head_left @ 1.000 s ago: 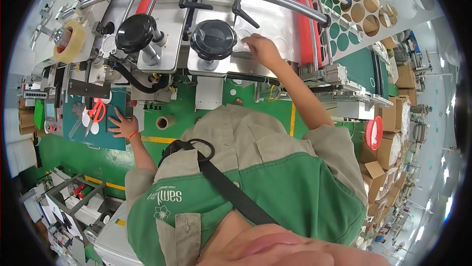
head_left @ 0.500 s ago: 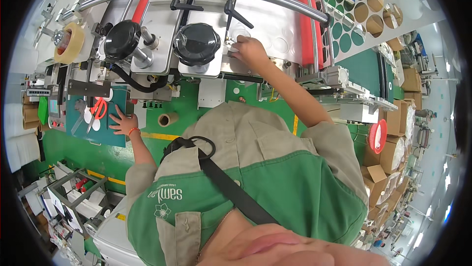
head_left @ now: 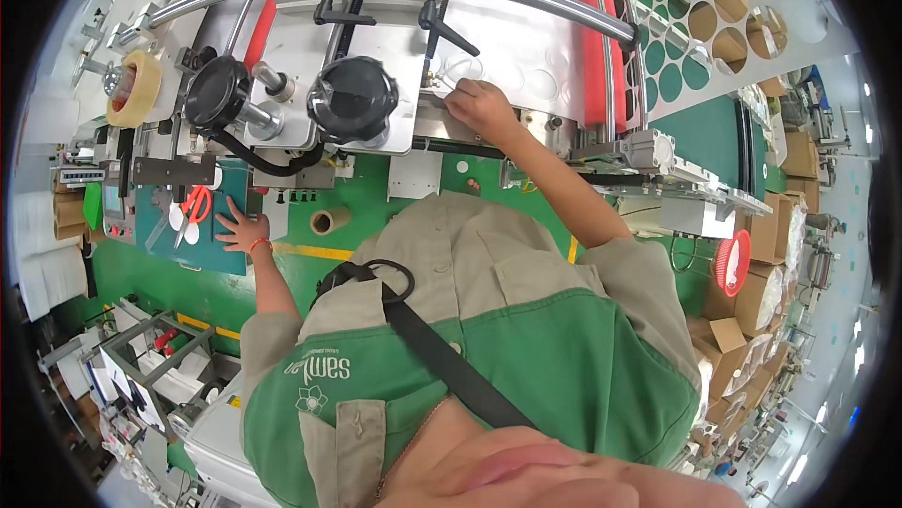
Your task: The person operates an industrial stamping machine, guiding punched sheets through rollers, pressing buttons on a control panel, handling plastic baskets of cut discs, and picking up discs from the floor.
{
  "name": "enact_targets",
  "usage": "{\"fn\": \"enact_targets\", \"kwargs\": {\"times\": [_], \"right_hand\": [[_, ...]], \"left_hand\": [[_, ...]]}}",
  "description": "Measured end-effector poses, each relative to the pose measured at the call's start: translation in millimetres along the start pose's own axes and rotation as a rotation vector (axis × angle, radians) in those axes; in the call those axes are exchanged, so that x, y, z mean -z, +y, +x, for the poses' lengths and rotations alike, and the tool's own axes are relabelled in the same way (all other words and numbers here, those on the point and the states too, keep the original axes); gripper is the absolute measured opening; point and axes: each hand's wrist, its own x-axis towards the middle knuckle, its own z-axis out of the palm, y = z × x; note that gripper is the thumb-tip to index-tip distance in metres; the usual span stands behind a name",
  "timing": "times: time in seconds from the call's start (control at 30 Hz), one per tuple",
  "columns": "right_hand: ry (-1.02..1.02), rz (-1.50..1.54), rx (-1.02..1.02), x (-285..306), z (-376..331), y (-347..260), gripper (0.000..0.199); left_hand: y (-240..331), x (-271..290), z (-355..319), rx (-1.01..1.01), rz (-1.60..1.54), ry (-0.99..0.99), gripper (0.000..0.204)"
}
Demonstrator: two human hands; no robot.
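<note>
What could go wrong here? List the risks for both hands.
The right hand reaches into the metal machine bed beside the long red roller and a black lever handle; fingers could get pinched if anything turns. The left hand leans on the dark green cutting mat close to the red-handled scissors, which it might knock.

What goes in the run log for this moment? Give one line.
left hand: flat on green mat | right hand: on machine plate | scissors: beside left hand
</note>
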Motion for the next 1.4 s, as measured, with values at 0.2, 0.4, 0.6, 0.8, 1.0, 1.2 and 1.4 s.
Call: {"fn": "enact_targets", "kwargs": {"times": [0.2, 0.4, 0.6, 0.8, 1.0, 1.2, 1.4], "right_hand": [[0.166, 0.102, -0.047, 50.6, -17.1, -36.7, 0.014], [0.581, 0.028, -0.025, 216.3, -39.8, -90.6, 0.018], [1.316, -0.168, -0.471, 303.2, -69.5, 8.7, 0.006], [0.515, -0.464, -0.864, 274.7, -127.6, 123.5, 0.017], [0.430, -0.305, -1.144, 269.9, -119.6, 109.2, 0.023], [0.503, -0.063, -1.105, 269.3, -115.9, 125.7, 0.023], [0.238, 0.232, -1.094, 240.3, -109.3, 141.9, 0.037]], "left_hand": [[7.3, 9.6, 1.7, 0.023, 0.017, -0.150, 0.086], [-44.4, -12.0, 0.2, -0.221, 0.126, -0.033, 0.087], [-32.1, -5.9, -4.8, -0.312, 0.192, 0.015, 0.096], [-40.9, -17.1, -0.1, -0.312, 0.289, 0.174, 0.099], [-20.3, -9.1, 9.4, -0.167, 0.151, 0.018, 0.100], [13.1, 2.3, 22.9, 0.212, 0.020, -0.284, 0.110], [17.7, 17.7, 24.2, 0.184, -0.005, -0.464, 0.116]]}}
